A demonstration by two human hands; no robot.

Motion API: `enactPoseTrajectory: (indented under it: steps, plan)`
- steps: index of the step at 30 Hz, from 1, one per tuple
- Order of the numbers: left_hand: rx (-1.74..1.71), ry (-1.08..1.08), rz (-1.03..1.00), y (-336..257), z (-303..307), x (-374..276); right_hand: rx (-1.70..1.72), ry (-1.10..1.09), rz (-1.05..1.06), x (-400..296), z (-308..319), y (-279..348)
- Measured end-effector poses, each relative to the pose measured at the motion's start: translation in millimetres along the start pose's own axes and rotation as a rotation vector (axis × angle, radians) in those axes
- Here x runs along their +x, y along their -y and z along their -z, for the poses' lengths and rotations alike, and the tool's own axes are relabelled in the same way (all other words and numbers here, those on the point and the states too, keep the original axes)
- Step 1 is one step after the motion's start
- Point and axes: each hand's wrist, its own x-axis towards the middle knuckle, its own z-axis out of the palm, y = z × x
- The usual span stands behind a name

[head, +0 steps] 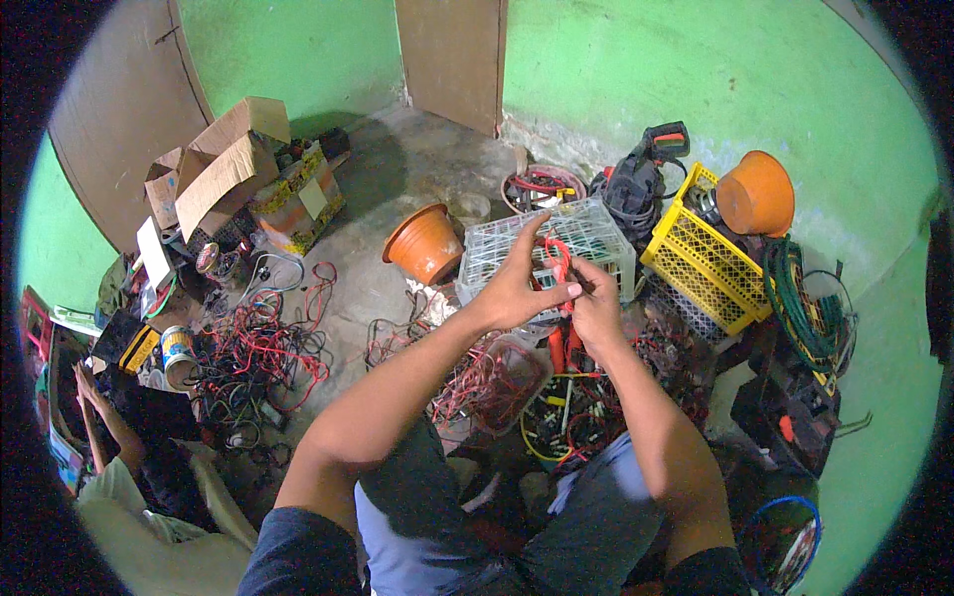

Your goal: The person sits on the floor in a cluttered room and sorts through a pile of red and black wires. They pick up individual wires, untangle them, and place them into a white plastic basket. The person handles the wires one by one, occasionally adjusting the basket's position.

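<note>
My left hand (522,287) has its index finger raised and its thumb reaching across to a bundled red wire (559,261). Close beside it, my right hand (595,302) grips the same bundle with curled fingers. Both hands are above the near side of a clear plastic crate (477,257). Below them lie a tangle of red and black wires (477,380), a clear plastic container (533,365) and a round tub with a yellow rim (528,436) holding small parts. Red-orange objects (559,350) stand just under my right hand, partly hidden.
An orange pot (425,246) lies tipped behind the hands. A yellow crate (704,268) and a coiled green hose (790,305) stand at right. Another wire tangle (261,350) and cardboard boxes (223,179) are at left. A co-worker's hands (100,406) show at far left.
</note>
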Motion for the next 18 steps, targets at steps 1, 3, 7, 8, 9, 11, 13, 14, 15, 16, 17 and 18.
enactPoseTrajectory:
  steps: [1, 3, 7, 8, 9, 11, 13, 14, 15, 16, 17, 18]
  plan:
    - [-0.097, 0.033, 0.092, -7.8, 0.5, -0.6, -0.045, 0.022, 0.075, 1.8, 5.1, -3.9]
    - [-0.023, 0.027, 0.096, -12.1, 4.5, -0.6, -0.041, -0.002, 0.069, 2.7, 11.3, -7.8]
    - [0.025, -0.051, 0.016, -8.1, 14.5, 2.2, -0.119, 0.004, -0.026, 7.9, 32.8, 5.1]
    - [0.037, -0.057, 0.089, -7.6, 16.5, -1.2, -0.099, -0.025, -0.044, 10.1, 39.4, -0.8]
    - [0.048, -0.06, 0.093, -3.8, 17.9, -1.3, -0.073, -0.028, -0.049, 11.0, 43.1, 0.6]
    - [0.07, -0.069, 0.102, 4.8, 21.1, -0.4, -0.02, -0.032, -0.059, 13.5, 48.4, 3.4]
    - [-0.082, -0.068, 0.207, -2.4, 23.3, 6.5, -0.028, -0.076, -0.079, 14.9, 60.7, -1.1]
    - [-0.158, -0.068, 0.26, -5.7, 23.1, 9.1, -0.041, -0.078, -0.067, 16.8, 67.9, -7.0]
    - [-0.122, -0.11, 0.253, -1.1, 22.7, 9.3, -0.05, -0.073, -0.054, 18.3, 70.4, -7.7]
    - [-0.086, -0.153, 0.247, 6.0, 21.6, 9.8, 0.052, -0.107, -0.063, 19.4, 73.5, -7.9]
    - [-0.05, -0.195, 0.24, 11.8, 21.0, 10.2, 0.154, -0.141, -0.071, 20.6, 76.5, -8.2]
    - [-0.05, -0.214, 0.25, 14.2, 23.4, 10.0, 0.256, -0.171, -0.081, 22.1, 77.9, -6.9]
